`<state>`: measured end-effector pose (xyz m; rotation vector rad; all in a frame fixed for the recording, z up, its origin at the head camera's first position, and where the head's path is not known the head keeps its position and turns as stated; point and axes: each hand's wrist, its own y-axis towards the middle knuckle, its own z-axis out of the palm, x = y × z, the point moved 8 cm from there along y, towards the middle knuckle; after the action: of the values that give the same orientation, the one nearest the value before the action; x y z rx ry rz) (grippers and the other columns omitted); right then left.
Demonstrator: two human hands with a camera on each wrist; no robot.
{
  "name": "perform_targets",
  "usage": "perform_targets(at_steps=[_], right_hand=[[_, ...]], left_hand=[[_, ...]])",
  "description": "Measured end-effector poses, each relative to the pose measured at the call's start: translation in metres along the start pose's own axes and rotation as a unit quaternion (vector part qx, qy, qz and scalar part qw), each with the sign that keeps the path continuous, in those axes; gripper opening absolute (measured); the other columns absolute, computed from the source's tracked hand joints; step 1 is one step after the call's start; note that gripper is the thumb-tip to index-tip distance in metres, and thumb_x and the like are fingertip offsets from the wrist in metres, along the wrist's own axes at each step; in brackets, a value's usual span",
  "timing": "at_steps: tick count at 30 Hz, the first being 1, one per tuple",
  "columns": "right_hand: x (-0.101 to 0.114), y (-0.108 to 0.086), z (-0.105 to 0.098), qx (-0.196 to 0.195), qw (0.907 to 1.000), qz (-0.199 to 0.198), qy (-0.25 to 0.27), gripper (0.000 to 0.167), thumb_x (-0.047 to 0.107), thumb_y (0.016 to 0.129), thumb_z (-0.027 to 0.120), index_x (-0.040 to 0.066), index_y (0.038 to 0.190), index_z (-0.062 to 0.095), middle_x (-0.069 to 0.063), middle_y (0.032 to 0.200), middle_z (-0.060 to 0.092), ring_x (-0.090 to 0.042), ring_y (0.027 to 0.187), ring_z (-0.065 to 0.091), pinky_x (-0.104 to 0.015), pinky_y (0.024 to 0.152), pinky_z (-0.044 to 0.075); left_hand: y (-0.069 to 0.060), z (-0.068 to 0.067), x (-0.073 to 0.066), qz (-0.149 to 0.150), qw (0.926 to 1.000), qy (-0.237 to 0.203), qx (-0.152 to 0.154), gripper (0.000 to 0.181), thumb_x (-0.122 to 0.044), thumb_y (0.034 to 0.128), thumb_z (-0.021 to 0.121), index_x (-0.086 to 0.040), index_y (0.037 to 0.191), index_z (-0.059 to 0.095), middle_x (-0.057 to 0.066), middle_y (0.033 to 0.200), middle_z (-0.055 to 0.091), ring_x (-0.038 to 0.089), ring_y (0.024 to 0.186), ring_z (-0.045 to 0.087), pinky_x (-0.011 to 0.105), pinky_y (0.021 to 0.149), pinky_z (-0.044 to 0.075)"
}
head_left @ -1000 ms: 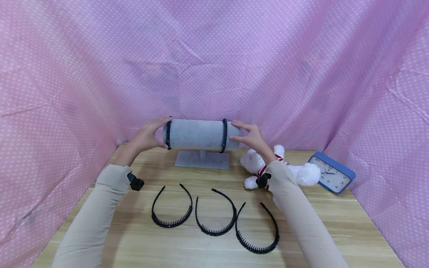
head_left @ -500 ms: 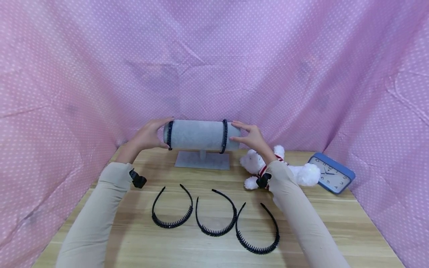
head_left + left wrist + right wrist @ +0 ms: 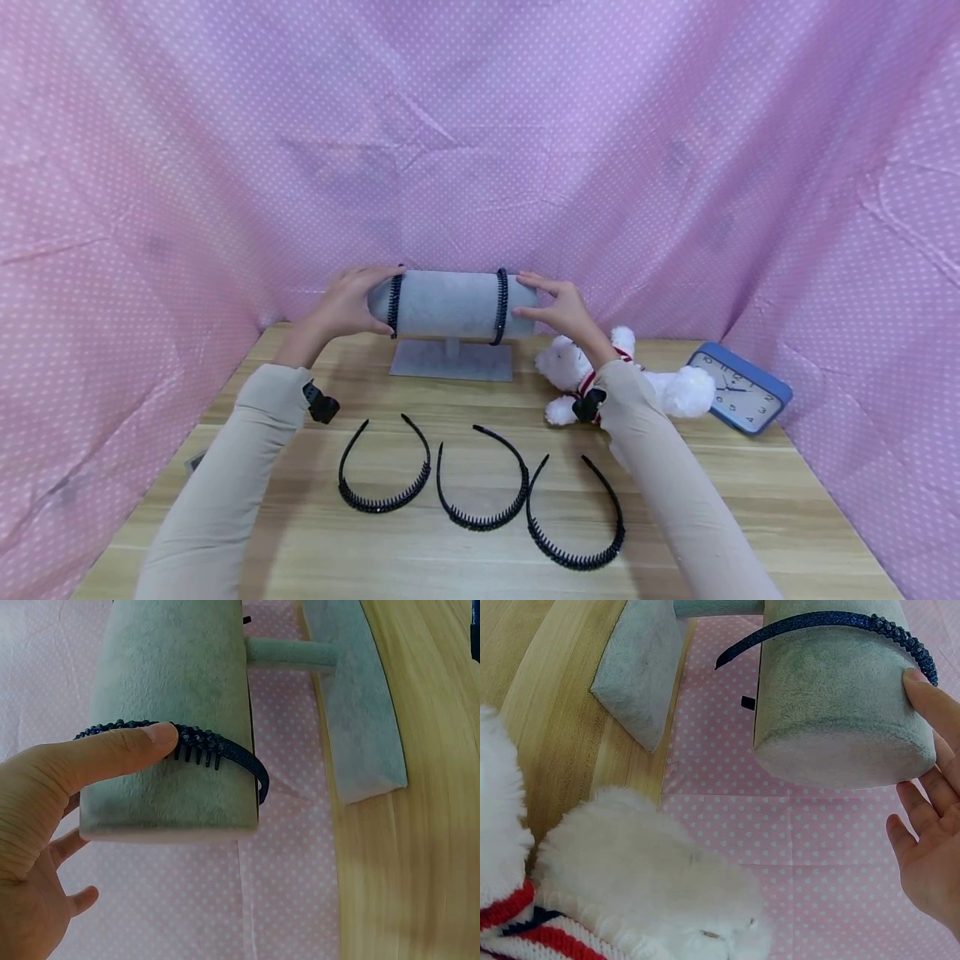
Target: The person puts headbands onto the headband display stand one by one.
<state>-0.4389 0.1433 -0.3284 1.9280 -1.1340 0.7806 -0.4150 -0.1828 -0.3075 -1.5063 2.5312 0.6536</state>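
Observation:
A grey velvety T-bar display stand (image 3: 448, 304) holds its padded roll crosswise, with two black toothed headbands on it. My left hand (image 3: 347, 302) grips the left headband (image 3: 394, 307) across the roll; in the left wrist view its thumb lies along the beaded part of that headband (image 3: 199, 741), and some fingers are hidden behind the roll. With thumb and fingers spread round the roll's right end, my right hand (image 3: 558, 307) holds the stand steady. Just inward of it sits the right headband (image 3: 501, 307), apart from the thumb in the head view.
Three more headbands, left (image 3: 381, 506), middle (image 3: 483, 524) and right (image 3: 577, 563), lie on the wooden table (image 3: 330, 550). A white plush toy (image 3: 561, 360) lies under the right forearm, beside a blue clock (image 3: 738, 390). Pink dotted cloth (image 3: 480, 133) surrounds the table.
My left hand has slid the left headband inward, to the right along the roll, away from its left end. The right hand has stayed in place.

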Motion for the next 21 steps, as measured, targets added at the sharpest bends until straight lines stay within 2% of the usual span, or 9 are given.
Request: perform_targets(at_steps=[13,21], right_hand=[[0.000,0.001,0.000,-0.001,1.0000,0.003,-0.004,0.060,0.020,0.086,0.084,0.016,0.141,0.062,-0.001,0.155,0.051,-0.024,0.151,0.038,-0.047,0.126,0.026],[-0.001,0.001,0.000,-0.003,1.0000,0.002,0.003,0.060,0.020,0.085,0.085,0.016,0.140,0.063,-0.002,0.155,0.051,-0.025,0.151,0.038,-0.049,0.126,0.026]], left_hand=[[0.013,0.014,-0.021,0.017,0.9998,0.006,0.006,0.102,-0.024,0.0658,0.097,-0.018,0.153,0.045,0.014,0.155,0.049,0.039,0.145,0.038,0.060,0.122,0.024],[0.015,0.017,-0.032,0.053,0.9980,0.026,-0.020,0.094,-0.027,0.0662,0.096,-0.015,0.147,0.050,0.015,0.150,0.053,0.039,0.142,0.043,0.057,0.121,0.027]])
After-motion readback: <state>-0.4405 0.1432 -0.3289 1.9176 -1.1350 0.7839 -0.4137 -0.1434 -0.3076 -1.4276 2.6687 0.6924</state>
